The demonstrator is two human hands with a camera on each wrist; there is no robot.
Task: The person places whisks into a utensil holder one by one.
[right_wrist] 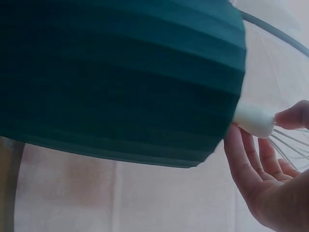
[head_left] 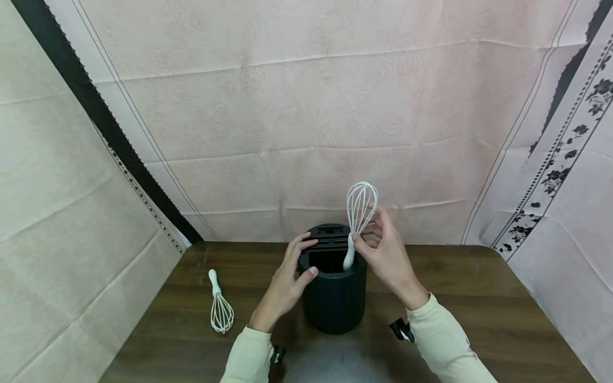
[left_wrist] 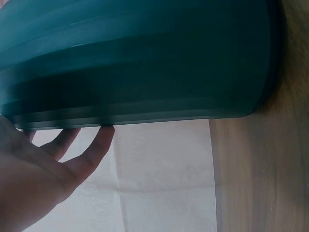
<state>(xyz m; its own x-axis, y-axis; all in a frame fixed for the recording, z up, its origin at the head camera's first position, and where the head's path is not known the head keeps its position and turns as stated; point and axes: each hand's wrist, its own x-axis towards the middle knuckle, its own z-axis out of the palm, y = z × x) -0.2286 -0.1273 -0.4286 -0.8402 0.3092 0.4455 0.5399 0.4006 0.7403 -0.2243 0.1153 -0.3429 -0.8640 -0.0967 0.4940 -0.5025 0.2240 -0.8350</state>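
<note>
A dark green, ribbed utensil holder (head_left: 333, 306) with a slotted top stands upright on the table. My left hand (head_left: 287, 279) holds its left side, thumb at the front of the rim and fingers toward the back; in the left wrist view bent fingers (left_wrist: 91, 157) meet the wall. With thumb and fingers my right hand (head_left: 390, 255) pinches a white whisk (head_left: 362, 205) where wires join handle. Its wire end points up, and the handle's lower end dips inside the holder's opening. In the right wrist view the white handle (right_wrist: 255, 121) shows just past the rim.
Left of the holder, a second white whisk (head_left: 218, 303) lies on the wooden table (head_left: 445, 298), wires toward me. Pale cloth (head_left: 306, 117) hangs behind the table's back edge and along both sides.
</note>
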